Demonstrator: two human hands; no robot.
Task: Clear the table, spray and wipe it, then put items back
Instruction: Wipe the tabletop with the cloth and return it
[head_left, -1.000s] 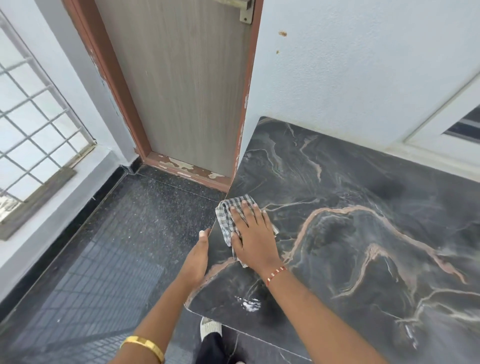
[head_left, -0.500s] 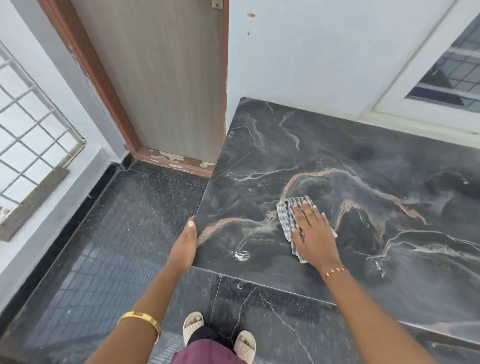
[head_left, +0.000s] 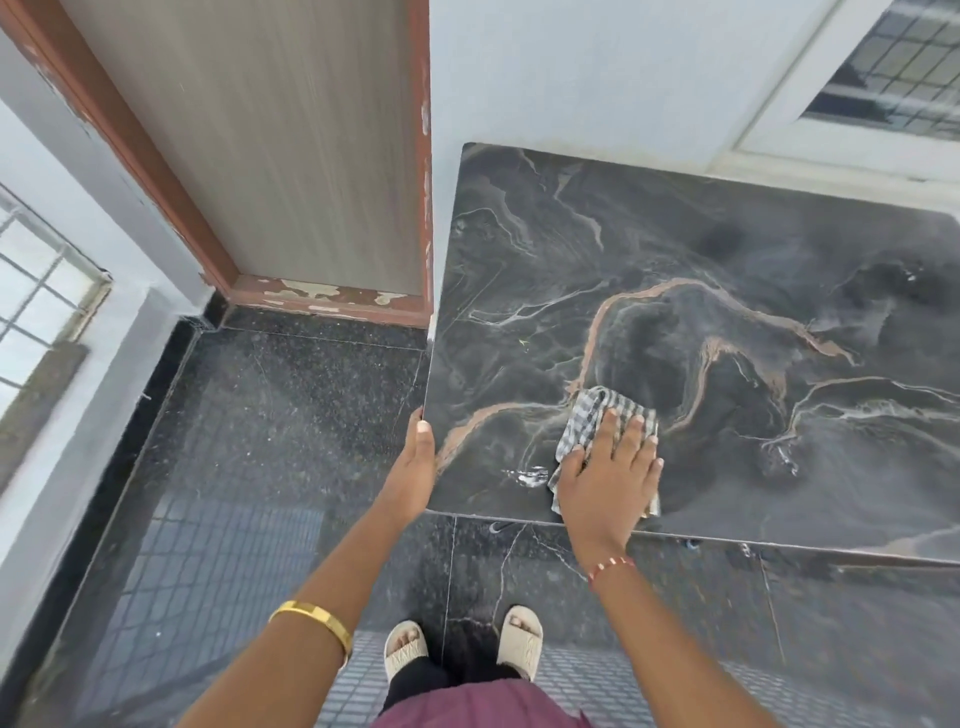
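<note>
The table (head_left: 727, 249) has a dark marble top with tan and white veins and stands against the wall. A grey-and-white checked cloth (head_left: 597, 415) lies near its front left corner. My right hand (head_left: 613, 467) is pressed flat on the cloth, fingers spread. My left hand (head_left: 415, 467) rests against the table's left edge near the front corner, thumb up along the side. A small wet patch (head_left: 530, 475) shines just left of the cloth.
A wooden door (head_left: 270, 145) with a brown frame is left of the table. A grilled window (head_left: 31, 306) is at far left, another window (head_left: 904, 67) at upper right. My sandalled feet (head_left: 462, 649) stand on the dark tiled floor.
My right hand has slid the cloth from the table's left edge toward the middle, then back toward the front edge. My left hand has stayed on the left edge.
</note>
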